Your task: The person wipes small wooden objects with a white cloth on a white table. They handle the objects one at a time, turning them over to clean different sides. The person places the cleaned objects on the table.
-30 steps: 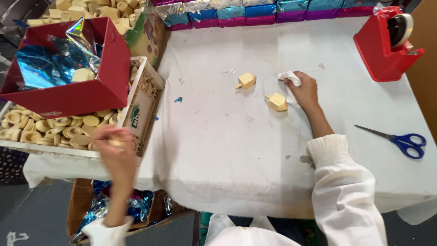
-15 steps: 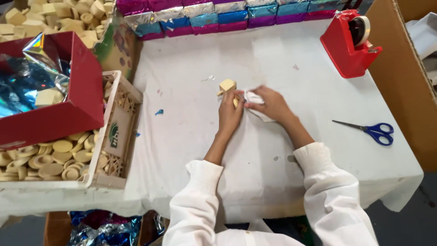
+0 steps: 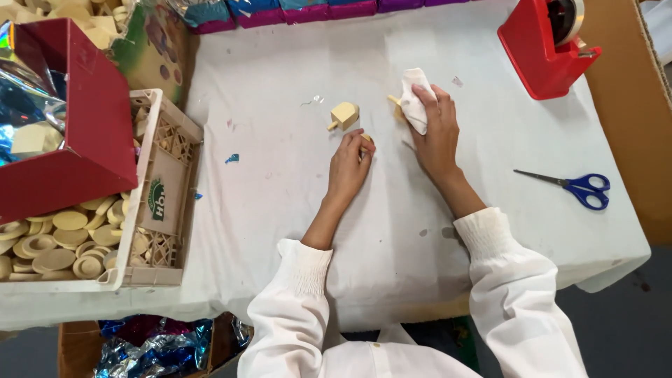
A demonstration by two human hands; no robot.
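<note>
Your right hand [image 3: 435,133] is gripping a white cloth [image 3: 416,105] against a wooden piece you can barely see. Your left hand [image 3: 350,162] pinches a small block [image 3: 366,139] on the table [image 3: 280,175]. Another block [image 3: 344,115] sits just above it. Scissors [image 3: 579,187] and a red tape dispenser [image 3: 544,43] are off to the right.

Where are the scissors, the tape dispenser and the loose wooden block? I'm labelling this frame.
scissors [image 3: 586,190], head view, on the blue handles.
tape dispenser [image 3: 539,49], head view, on its red body.
wooden block [image 3: 344,114], head view, on its top face.
</note>
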